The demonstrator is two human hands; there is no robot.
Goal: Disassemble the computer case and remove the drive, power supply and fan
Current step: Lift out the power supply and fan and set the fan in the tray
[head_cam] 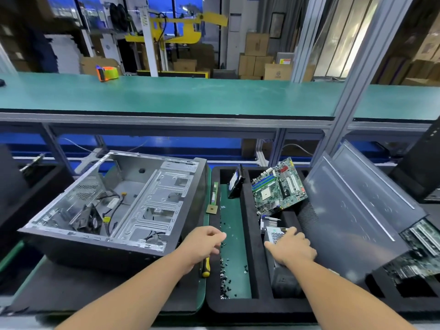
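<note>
The open computer case (pixel 114 244) lies on its side at the left. A black fan (pixel 91 220) and loose cables sit in its near-left corner. To the right is a black foam tray (pixel 250 306). A drive (pixel 235 184) stands on edge in a far compartment. My right hand (pixel 292 248) grips the top of the grey power supply (pixel 273 234), which stands in a near compartment. My left hand (pixel 202 244) hovers between case and tray with loosely curled fingers, holding nothing that I can see.
A motherboard (pixel 278 189) leans in the tray's far right compartment. Several black screws (pixel 223 277) lie on the tray's green strip. A yellow-handled screwdriver (pixel 206 267) lies under my left wrist. A memory stick (pixel 214 194) and a processor chip (pixel 212 209) lie beside the case. Grey side panels (pixel 357 210) lean at the right.
</note>
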